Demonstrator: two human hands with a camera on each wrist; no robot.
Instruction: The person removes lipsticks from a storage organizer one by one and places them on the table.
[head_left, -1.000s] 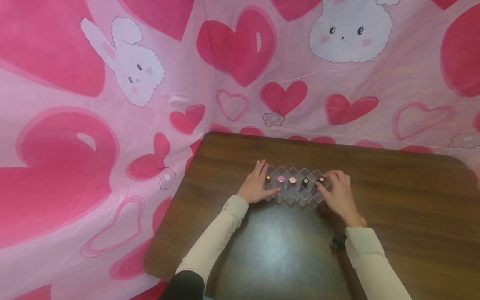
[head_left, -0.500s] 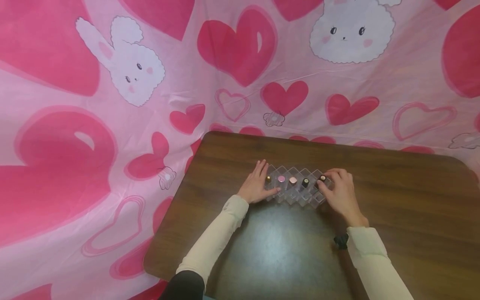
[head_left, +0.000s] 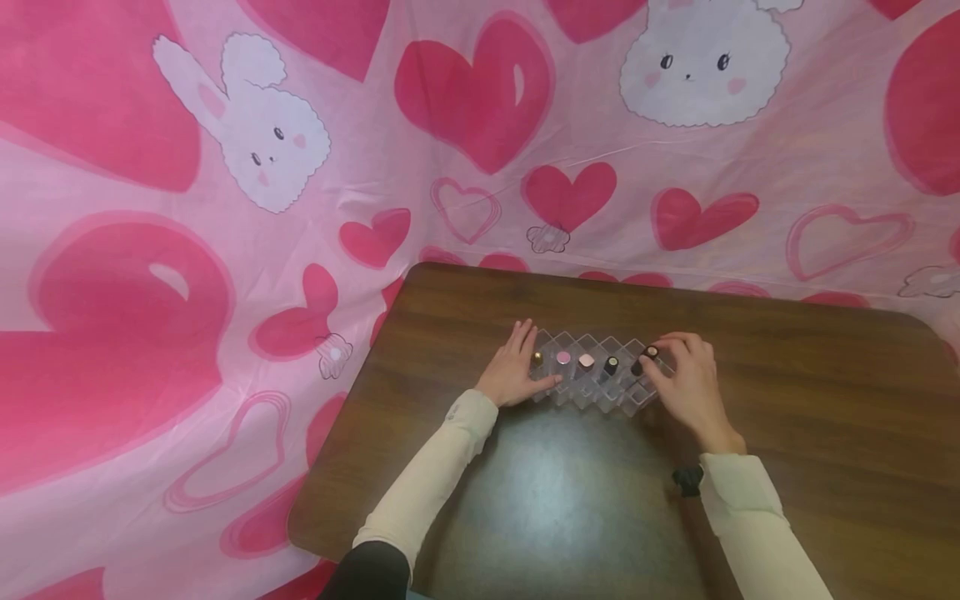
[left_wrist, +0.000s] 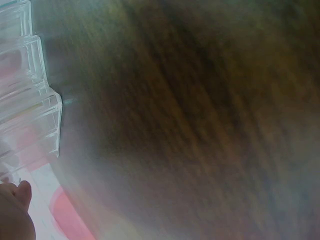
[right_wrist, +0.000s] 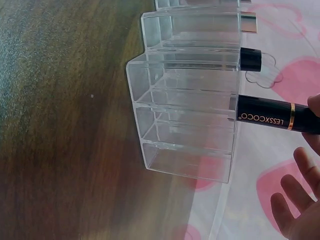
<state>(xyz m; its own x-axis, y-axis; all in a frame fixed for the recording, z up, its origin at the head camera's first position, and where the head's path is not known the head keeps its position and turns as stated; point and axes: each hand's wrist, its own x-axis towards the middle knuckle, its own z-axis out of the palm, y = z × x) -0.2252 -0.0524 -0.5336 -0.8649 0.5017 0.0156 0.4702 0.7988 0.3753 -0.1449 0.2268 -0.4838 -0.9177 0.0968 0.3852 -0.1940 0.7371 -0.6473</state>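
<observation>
A clear acrylic organizer (head_left: 597, 398) with diamond-shaped compartments stands on the wooden table. My right hand (head_left: 693, 387) pinches the upper end of a black lipstick tube (right_wrist: 265, 111) with a gold band and gold lettering at the organizer's right end. The right wrist view shows the tube's lower end at the rim of a compartment, most of its length out. My left hand (head_left: 512, 367) rests against the organizer's left end, fingers straight and thumb stretched along the front. In the left wrist view only a bit of that hand shows, beside the organizer's clear wall (left_wrist: 27, 107).
Several other tubes stand in the organizer's row: a gold-topped one (head_left: 537, 358), a pink-topped one (head_left: 563, 358), a pale pink-topped one (head_left: 587, 361) and a black one (head_left: 612, 365). Heart-printed pink cloth (head_left: 480, 100) hangs behind and left of the table (head_left: 810, 392).
My right hand has drawn the black lipstick tube up and slightly right, so more of it shows above the compartment. The left hand and the organizer have stayed in place.
</observation>
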